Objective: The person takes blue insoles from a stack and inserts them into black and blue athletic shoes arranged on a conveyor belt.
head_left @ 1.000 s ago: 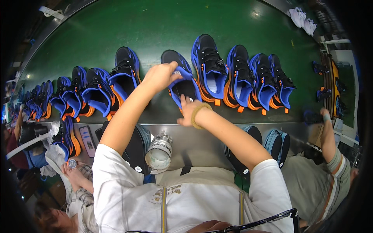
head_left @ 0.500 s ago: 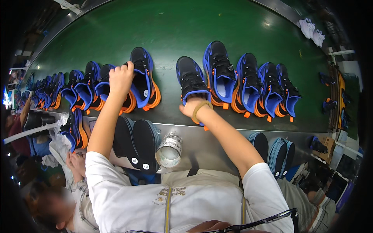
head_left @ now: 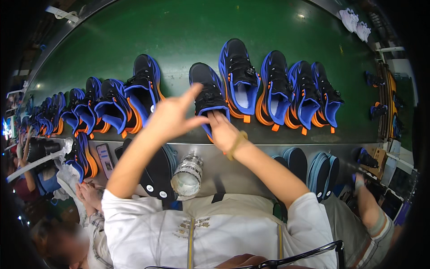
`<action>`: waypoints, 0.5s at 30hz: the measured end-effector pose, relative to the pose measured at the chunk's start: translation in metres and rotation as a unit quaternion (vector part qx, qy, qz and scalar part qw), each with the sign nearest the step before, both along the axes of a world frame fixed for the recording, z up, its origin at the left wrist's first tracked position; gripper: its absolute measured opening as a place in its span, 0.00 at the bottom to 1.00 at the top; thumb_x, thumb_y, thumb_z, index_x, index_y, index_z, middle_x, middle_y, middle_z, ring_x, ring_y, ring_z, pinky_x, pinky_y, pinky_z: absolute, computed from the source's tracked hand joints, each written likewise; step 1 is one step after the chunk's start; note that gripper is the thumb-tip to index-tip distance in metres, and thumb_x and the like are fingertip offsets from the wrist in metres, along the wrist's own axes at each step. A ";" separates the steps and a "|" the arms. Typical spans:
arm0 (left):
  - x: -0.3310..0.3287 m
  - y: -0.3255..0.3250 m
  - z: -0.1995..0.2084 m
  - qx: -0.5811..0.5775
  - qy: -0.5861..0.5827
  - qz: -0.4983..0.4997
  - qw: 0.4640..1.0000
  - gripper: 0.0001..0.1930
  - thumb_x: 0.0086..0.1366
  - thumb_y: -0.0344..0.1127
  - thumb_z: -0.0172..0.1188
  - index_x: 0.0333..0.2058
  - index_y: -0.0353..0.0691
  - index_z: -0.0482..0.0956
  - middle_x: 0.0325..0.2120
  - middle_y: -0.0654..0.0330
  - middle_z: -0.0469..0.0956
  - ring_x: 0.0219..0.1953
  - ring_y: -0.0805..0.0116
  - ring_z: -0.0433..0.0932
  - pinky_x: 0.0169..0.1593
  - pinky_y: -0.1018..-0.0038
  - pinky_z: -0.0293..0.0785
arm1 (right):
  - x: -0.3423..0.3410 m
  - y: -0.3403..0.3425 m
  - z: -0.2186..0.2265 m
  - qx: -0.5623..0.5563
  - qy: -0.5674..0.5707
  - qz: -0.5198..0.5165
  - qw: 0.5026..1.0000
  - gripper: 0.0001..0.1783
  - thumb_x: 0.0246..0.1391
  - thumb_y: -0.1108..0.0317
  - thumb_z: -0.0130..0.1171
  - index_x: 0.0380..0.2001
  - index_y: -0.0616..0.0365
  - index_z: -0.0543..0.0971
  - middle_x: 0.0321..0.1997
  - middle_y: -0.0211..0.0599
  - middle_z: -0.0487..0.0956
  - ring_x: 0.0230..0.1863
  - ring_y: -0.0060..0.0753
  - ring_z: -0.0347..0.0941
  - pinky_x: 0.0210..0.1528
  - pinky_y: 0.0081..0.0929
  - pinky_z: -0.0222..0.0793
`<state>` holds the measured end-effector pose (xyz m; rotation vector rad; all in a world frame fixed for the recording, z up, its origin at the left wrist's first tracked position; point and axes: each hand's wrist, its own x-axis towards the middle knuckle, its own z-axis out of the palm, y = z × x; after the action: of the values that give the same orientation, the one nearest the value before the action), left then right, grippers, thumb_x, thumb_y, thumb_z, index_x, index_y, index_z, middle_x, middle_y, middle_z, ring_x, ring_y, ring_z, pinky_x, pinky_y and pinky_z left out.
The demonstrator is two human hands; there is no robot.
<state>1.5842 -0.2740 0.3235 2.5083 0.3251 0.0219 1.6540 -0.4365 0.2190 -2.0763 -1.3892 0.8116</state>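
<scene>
A black sneaker [head_left: 204,74] with blue edging stands toe-away in front of me. At its opening is my right hand [head_left: 223,132], the fingers stretched out with their tips just inside the collar. My left hand [head_left: 172,115] hovers to the left of that shoe, slightly blurred, thumb and forefinger spread and nothing in it. Left of it another black-and-blue sneaker [head_left: 144,67] with an orange sole stands on the green surface [head_left: 188,27], insole label partly showing. A taller-placed sneaker [head_left: 237,54] with a pale insole is beside the right-hand shoe.
More sneakers line both sides. Along the metal ledge [head_left: 251,157] lie dark insoles [head_left: 156,172], a wide tape roll [head_left: 187,175], a phone [head_left: 105,159] and blue-edged insole stacks [head_left: 320,172]. A co-worker's hands [head_left: 89,195] are at the lower left. White shoes [head_left: 354,24] sit far right.
My left hand has let go of the left sneaker and swung right toward the middle shoe. My right hand has drawn partly back out of that shoe. The view has shifted slightly.
</scene>
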 end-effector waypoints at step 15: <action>0.000 -0.032 -0.104 0.076 -0.249 0.080 0.962 0.26 0.42 0.32 0.61 0.42 0.29 0.68 0.17 0.57 0.68 0.19 0.61 0.67 0.27 0.71 0.64 | 0.039 0.141 -0.057 -0.181 -0.119 0.074 0.973 0.26 0.46 0.64 0.44 0.51 0.57 0.62 0.57 0.51 0.56 0.57 0.47 0.53 0.57 0.32 0.50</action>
<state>1.5843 -0.3063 0.2199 2.5094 0.3223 0.7547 1.6927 -0.2959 0.1617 -2.4352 -1.6408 0.9618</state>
